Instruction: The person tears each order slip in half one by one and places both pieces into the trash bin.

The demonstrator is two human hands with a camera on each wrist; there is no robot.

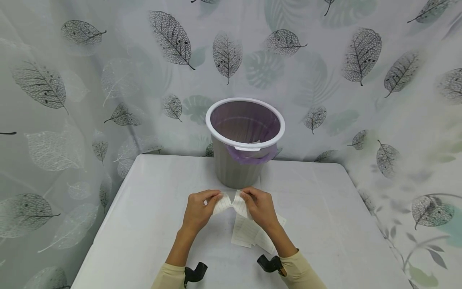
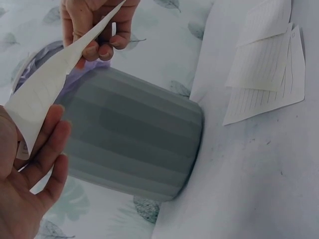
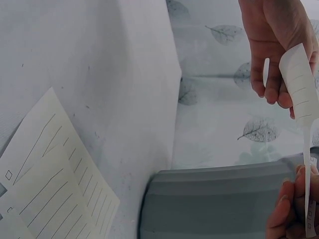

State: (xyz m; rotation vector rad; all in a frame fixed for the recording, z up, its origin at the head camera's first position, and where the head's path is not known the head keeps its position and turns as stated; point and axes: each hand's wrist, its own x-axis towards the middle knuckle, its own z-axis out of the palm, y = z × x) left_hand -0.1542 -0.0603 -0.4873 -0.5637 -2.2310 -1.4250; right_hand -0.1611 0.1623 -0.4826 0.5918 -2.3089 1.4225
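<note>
Left hand [image 1: 201,206] and right hand [image 1: 260,206] each pinch an end of one lined paper sheet [image 1: 221,204]!
Below the right hand, at least three loose lined sheets [image 1: 247,229] overlap, partly hidden by its forearm [image 1: 282,241]; just beyond both hands, one ribbed wastebasket [image 1: 232,166] with a purple liner [image 1: 252,159]. The sheet's narrow middle: torn or twisted, can't tell.
</note>
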